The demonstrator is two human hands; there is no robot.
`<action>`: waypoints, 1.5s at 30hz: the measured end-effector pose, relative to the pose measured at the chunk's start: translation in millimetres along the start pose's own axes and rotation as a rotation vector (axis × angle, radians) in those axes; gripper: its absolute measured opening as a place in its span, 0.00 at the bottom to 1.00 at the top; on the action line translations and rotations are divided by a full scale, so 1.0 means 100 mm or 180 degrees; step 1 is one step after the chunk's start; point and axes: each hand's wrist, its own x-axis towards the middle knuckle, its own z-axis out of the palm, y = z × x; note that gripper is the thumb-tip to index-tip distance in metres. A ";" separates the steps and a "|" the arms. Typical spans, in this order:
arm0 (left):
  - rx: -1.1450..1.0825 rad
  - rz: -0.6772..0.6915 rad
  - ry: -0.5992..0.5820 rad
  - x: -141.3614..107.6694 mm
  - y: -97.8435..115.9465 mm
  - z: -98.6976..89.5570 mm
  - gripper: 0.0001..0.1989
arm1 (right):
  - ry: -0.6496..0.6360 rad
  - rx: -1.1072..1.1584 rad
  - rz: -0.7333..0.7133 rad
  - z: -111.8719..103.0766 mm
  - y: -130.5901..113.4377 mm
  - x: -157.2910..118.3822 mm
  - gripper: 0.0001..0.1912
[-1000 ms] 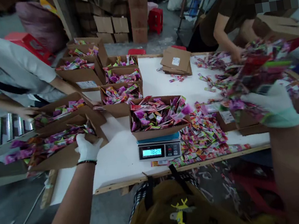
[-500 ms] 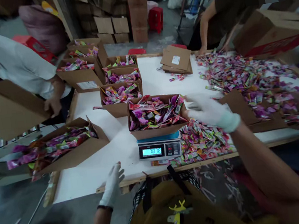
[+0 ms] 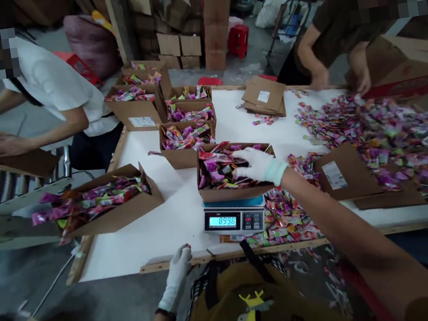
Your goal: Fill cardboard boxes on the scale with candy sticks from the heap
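Wearing a white glove, my right hand (image 3: 255,166) lies over the small wrapped packets (image 3: 219,169) that fill a cardboard box (image 3: 238,191). Its fingers are apart, with the tips touching the top layer; I see nothing gripped. The box sits on a digital scale (image 3: 235,220) with a lit display. My left hand (image 3: 179,269), also gloved, hangs by the table's front edge, left of the scale. It holds nothing, and its fingers are loosely stretched. Beside and in front of the scale lies a heap of loose packets (image 3: 285,217).
A filled box (image 3: 118,214) lies tilted on the table's left end. More filled boxes (image 3: 189,156) stand behind. Flattened cartons (image 3: 263,98) and a large packet pile (image 3: 351,120) are farther back and right. Two co-workers (image 3: 51,82) (image 3: 325,44) handle boxes across the table.
My right hand has moved left from beside the box onto its packets. The scale's digits have changed. My left hand's fingers are closer together. The left co-worker's box has moved farther left.
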 end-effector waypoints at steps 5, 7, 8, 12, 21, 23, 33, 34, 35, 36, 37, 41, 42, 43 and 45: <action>-0.0004 -0.0067 -0.0184 0.10 0.04 0.14 0.28 | -0.0119 -0.0111 0.0078 0.17 -0.15 0.15 0.30; 0.0001 -0.0087 -0.0226 0.15 0.08 0.21 0.28 | 0.0068 0.0009 0.0013 0.14 -0.14 0.16 0.21; -0.0011 -0.0083 -0.0246 0.17 0.10 0.24 0.29 | 0.0198 0.0155 0.0004 0.11 -0.11 0.14 0.20; -0.0054 -0.0095 -0.0220 0.20 0.12 0.28 0.28 | 0.0840 0.1349 0.0280 -0.08 0.04 -0.09 0.18; -0.0115 0.0013 -0.0233 0.16 0.18 0.19 0.28 | 0.2003 0.3142 0.0733 -0.59 0.38 -1.01 0.16; -0.0182 0.0073 -0.0166 0.16 0.26 0.15 0.29 | 0.2288 0.3092 0.0937 -0.65 0.51 -1.29 0.14; -0.0456 0.0351 0.0069 0.46 0.80 0.08 0.30 | 0.2963 0.2776 0.1813 -0.51 1.15 -2.10 0.15; -0.0484 0.0443 0.0094 0.49 0.89 0.10 0.30 | 0.2952 0.2798 0.1850 -0.49 1.18 -2.13 0.16; -0.0514 0.0558 0.0138 0.51 1.00 0.12 0.30 | 0.2927 0.2819 0.1867 -0.48 1.19 -2.15 0.17; -0.0555 0.0685 0.0194 0.53 1.13 0.14 0.29 | 0.2918 0.2826 0.1871 -0.48 1.20 -2.16 0.17; -0.0599 0.0820 0.0246 0.53 1.27 0.17 0.28 | 0.2911 0.2820 0.1867 -0.48 1.20 -2.17 0.17; -0.0794 0.1287 0.0253 0.48 1.89 0.30 0.28 | 0.2923 0.2749 0.1851 -0.51 1.23 -2.16 0.22; -0.0829 0.1346 0.0214 0.46 2.02 0.34 0.28 | 0.2924 0.2732 0.1847 -0.52 1.24 -2.15 0.23; -0.0857 0.1384 0.0183 0.43 2.13 0.38 0.28 | 0.2912 0.2720 0.1832 -0.52 1.26 -2.15 0.24; -0.0914 0.1424 0.0132 0.38 2.31 0.47 0.28 | 0.2896 0.2710 0.1807 -0.52 1.29 -2.12 0.23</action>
